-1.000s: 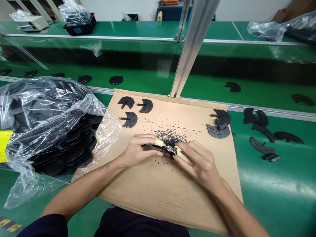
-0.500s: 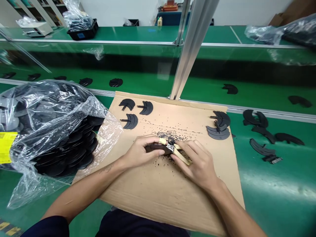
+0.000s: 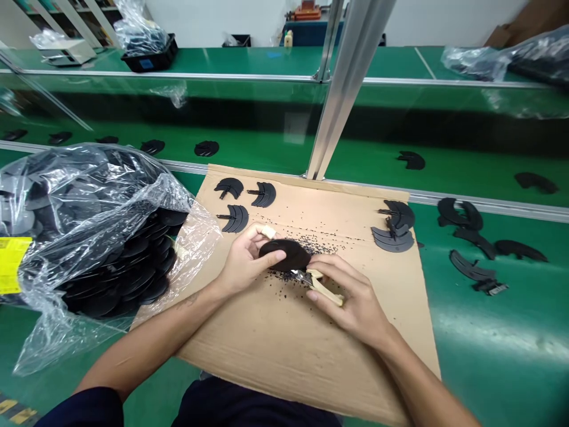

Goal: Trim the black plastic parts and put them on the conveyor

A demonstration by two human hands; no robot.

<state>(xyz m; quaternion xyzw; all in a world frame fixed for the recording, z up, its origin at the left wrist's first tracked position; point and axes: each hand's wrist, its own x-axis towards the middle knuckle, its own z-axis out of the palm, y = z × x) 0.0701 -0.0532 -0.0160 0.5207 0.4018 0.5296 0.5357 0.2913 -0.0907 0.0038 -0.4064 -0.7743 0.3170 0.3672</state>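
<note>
My left hand (image 3: 249, 258) grips a round black plastic disc (image 3: 287, 254) by its left edge, thumb on top, with pale tape on one fingertip. In my right hand (image 3: 351, 293) is a pair of nippers (image 3: 322, 287) with cream handles. The metal jaws lie just below the disc's near right edge; whether they touch it I cannot tell. Fingers of my right hand reach to the disc's right edge. Small black plastic bits (image 3: 329, 244) lie scattered around and beneath the disc on the cardboard sheet (image 3: 284, 344).
A clear plastic bag (image 3: 89, 178) of black discs stands at left. Black curved parts (image 3: 233, 218) lie on the cardboard's left, others (image 3: 392, 237) on its right, and more (image 3: 473, 264) on the green table (image 3: 502, 338). A metal post (image 3: 340, 89) rises behind the cardboard.
The disc has been turned so its broad flat face shows, and my left hand has lifted slightly. The nippers' jaws have moved down to the disc's near side.
</note>
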